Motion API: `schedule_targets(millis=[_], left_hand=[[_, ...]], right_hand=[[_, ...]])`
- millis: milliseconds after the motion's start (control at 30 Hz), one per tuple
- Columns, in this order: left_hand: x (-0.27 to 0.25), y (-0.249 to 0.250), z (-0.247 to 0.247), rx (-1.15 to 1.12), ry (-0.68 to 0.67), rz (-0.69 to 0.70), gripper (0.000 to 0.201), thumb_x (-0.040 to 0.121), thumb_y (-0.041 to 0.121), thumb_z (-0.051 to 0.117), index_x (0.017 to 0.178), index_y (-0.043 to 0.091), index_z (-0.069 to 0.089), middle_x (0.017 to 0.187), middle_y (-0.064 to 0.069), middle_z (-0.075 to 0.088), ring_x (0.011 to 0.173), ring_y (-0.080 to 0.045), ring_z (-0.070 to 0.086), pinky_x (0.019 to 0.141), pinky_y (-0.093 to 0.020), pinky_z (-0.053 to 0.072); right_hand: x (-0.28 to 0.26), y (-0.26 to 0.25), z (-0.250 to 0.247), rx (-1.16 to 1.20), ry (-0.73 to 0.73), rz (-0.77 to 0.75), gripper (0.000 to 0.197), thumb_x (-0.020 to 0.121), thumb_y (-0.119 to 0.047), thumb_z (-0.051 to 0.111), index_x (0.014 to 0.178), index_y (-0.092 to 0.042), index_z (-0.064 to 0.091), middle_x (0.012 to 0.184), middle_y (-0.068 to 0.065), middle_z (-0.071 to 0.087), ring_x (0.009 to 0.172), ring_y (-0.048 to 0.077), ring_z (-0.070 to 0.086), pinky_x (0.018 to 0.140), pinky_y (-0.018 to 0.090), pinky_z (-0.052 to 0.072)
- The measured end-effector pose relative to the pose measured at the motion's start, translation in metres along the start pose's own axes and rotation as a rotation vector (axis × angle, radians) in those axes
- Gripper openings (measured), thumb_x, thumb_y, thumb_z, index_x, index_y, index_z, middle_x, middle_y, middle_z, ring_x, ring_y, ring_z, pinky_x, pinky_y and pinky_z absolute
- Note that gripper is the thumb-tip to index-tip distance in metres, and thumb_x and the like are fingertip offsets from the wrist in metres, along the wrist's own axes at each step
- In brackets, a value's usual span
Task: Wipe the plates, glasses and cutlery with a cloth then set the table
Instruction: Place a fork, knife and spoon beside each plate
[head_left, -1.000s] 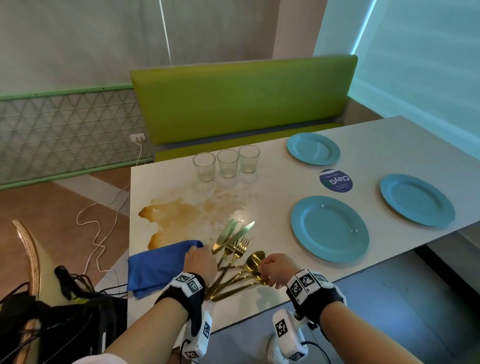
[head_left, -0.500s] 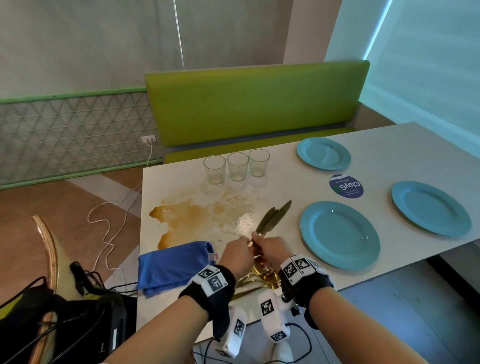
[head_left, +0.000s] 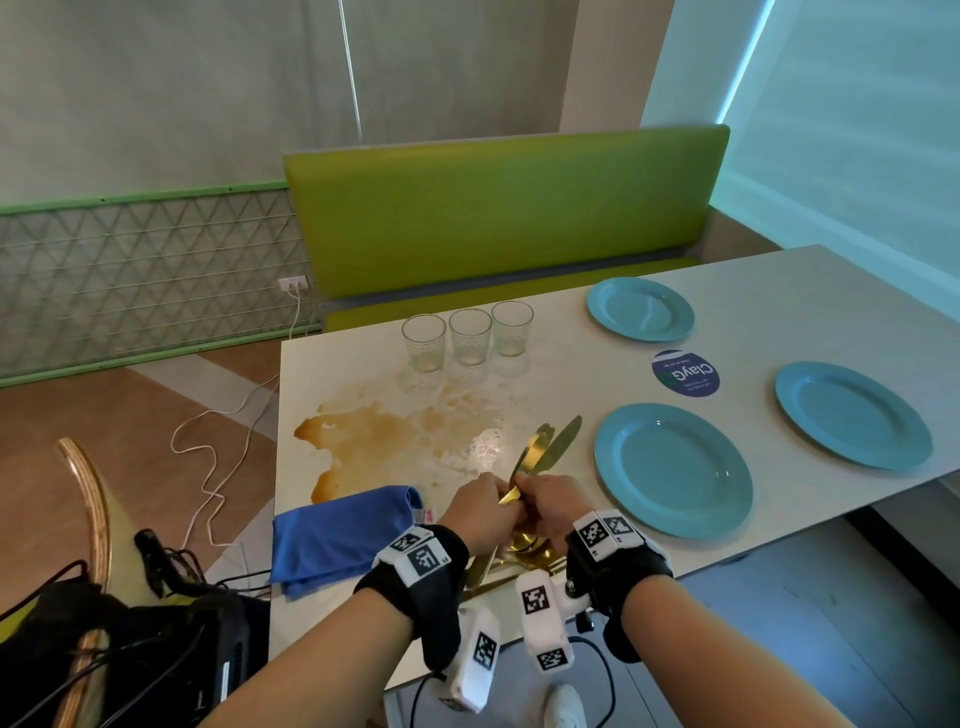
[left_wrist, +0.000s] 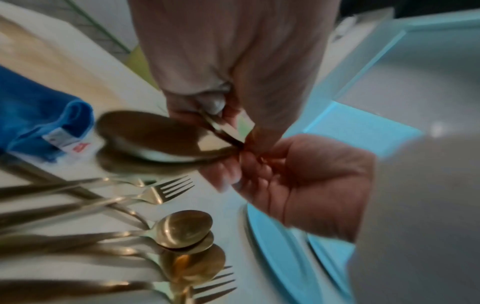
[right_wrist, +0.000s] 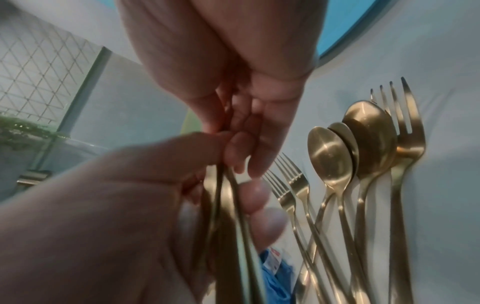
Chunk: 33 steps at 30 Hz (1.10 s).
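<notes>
Two gold knives (head_left: 551, 446) are lifted off the table, blades pointing up and to the right. My left hand (head_left: 498, 496) and my right hand (head_left: 523, 492) meet at their handles (right_wrist: 223, 205) and both grip them. Gold forks (left_wrist: 166, 191) and spoons (left_wrist: 184, 228) lie on the table under my hands, mostly hidden in the head view. A folded blue cloth (head_left: 343, 535) lies just left of my left hand. Three glasses (head_left: 470, 338) stand in a row at the back. Three blue plates (head_left: 672, 470) (head_left: 852, 415) (head_left: 640, 309) sit to the right.
A brown spill (head_left: 395, 441) spreads over the white table (head_left: 779, 280) between the glasses and the cloth. A round dark sticker (head_left: 685, 373) lies between the plates. A green bench (head_left: 498, 208) stands behind the table; bags and cables sit at the lower left.
A second ago both hands were down on the cutlery pile. They have since picked out the knives and raised them, blades up, and now hold them together.
</notes>
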<state>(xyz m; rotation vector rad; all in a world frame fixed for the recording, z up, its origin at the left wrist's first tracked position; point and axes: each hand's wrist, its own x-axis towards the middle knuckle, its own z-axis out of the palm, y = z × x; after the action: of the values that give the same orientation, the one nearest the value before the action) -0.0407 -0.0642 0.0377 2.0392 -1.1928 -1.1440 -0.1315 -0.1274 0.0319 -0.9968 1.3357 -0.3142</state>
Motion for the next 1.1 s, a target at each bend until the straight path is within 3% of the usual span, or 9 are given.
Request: schedule_targets(millis=[67, 167, 333, 533, 600, 733, 867, 1000, 1100], left_hand=[[-0.001, 0.001, -0.002, -0.204, -0.044, -0.052, 0.021, 0.089, 0.016, 0.060, 0.108, 0.014, 0.052, 0.080, 0.000, 0.063, 0.062, -0.014, 0.059, 0.057, -0.018, 0.049], [0.001, -0.002, -0.003, -0.388, -0.107, -0.143, 0.044, 0.084, 0.001, 0.063, 0.125, 0.005, 0.049, 0.093, -0.007, 0.062, 0.067, -0.014, 0.056, 0.064, -0.023, 0.049], [0.002, -0.010, -0.001, -0.469, -0.017, -0.130, 0.052, 0.082, -0.009, 0.062, 0.130, 0.004, 0.047, 0.119, -0.018, 0.059, 0.080, -0.020, 0.061, 0.079, -0.032, 0.053], [-0.002, -0.003, 0.006, -0.402, 0.051, -0.034, 0.046, 0.077, -0.003, 0.070, 0.121, 0.004, 0.057, 0.108, -0.006, 0.064, 0.097, -0.020, 0.061, 0.096, -0.034, 0.050], [-0.003, -0.002, 0.011, -0.460, 0.017, -0.041, 0.044, 0.075, -0.004, 0.071, 0.116, 0.005, 0.059, 0.110, -0.008, 0.067, 0.100, -0.021, 0.063, 0.093, -0.033, 0.051], [-0.004, 0.001, 0.014, -0.577, 0.002, -0.056, 0.027, 0.081, -0.008, 0.062, 0.101, 0.010, 0.063, 0.089, -0.001, 0.066, 0.078, -0.013, 0.060, 0.066, -0.020, 0.047], [-0.005, 0.001, 0.014, -0.538, 0.020, -0.055, 0.028, 0.086, -0.010, 0.054, 0.107, 0.007, 0.064, 0.084, 0.002, 0.066, 0.076, -0.011, 0.060, 0.067, -0.017, 0.048], [-0.006, 0.003, 0.015, -0.509, 0.029, -0.058, 0.037, 0.084, -0.012, 0.054, 0.113, 0.010, 0.063, 0.099, -0.002, 0.067, 0.092, -0.019, 0.062, 0.071, -0.021, 0.052], [-0.005, 0.002, 0.015, -0.527, 0.071, -0.067, 0.048, 0.082, -0.016, 0.053, 0.123, 0.009, 0.058, 0.110, -0.006, 0.066, 0.100, -0.022, 0.063, 0.082, -0.030, 0.055]], right_hand=[[0.000, -0.001, -0.003, 0.037, 0.017, 0.005, 0.031, 0.091, -0.020, 0.055, 0.066, -0.004, 0.063, 0.067, 0.014, 0.063, 0.063, 0.028, 0.060, 0.078, 0.048, 0.054], [0.000, -0.005, -0.010, 0.159, 0.029, 0.018, 0.028, 0.094, -0.017, 0.051, 0.073, -0.002, 0.061, 0.061, 0.011, 0.059, 0.044, 0.018, 0.054, 0.058, 0.037, 0.050], [-0.001, -0.005, -0.016, 0.166, 0.019, -0.009, 0.024, 0.094, -0.017, 0.050, 0.078, -0.003, 0.062, 0.059, 0.006, 0.060, 0.052, 0.016, 0.054, 0.054, 0.030, 0.049], [-0.009, 0.004, -0.023, 0.124, -0.035, -0.027, 0.022, 0.092, -0.015, 0.051, 0.097, 0.001, 0.065, 0.071, 0.008, 0.066, 0.048, 0.012, 0.055, 0.044, 0.020, 0.043], [-0.011, 0.005, -0.027, 0.127, -0.034, -0.033, 0.021, 0.092, -0.014, 0.052, 0.097, 0.002, 0.065, 0.071, 0.008, 0.066, 0.051, 0.013, 0.057, 0.047, 0.022, 0.046], [-0.013, 0.003, -0.032, 0.113, -0.035, -0.047, 0.021, 0.091, -0.014, 0.054, 0.097, 0.002, 0.066, 0.078, 0.010, 0.067, 0.061, 0.016, 0.060, 0.050, 0.023, 0.050], [-0.015, 0.001, -0.031, 0.037, -0.044, -0.038, 0.024, 0.091, -0.012, 0.055, 0.103, 0.006, 0.064, 0.079, 0.012, 0.068, 0.062, 0.019, 0.064, 0.052, 0.026, 0.054], [-0.015, -0.002, -0.023, -0.102, -0.071, -0.036, 0.024, 0.091, -0.013, 0.056, 0.105, 0.005, 0.062, 0.088, 0.014, 0.069, 0.067, 0.020, 0.064, 0.065, 0.031, 0.059], [-0.013, -0.002, -0.018, -0.123, -0.076, -0.049, 0.016, 0.090, -0.015, 0.057, 0.094, -0.003, 0.066, 0.093, 0.015, 0.071, 0.072, 0.023, 0.066, 0.081, 0.045, 0.057]])
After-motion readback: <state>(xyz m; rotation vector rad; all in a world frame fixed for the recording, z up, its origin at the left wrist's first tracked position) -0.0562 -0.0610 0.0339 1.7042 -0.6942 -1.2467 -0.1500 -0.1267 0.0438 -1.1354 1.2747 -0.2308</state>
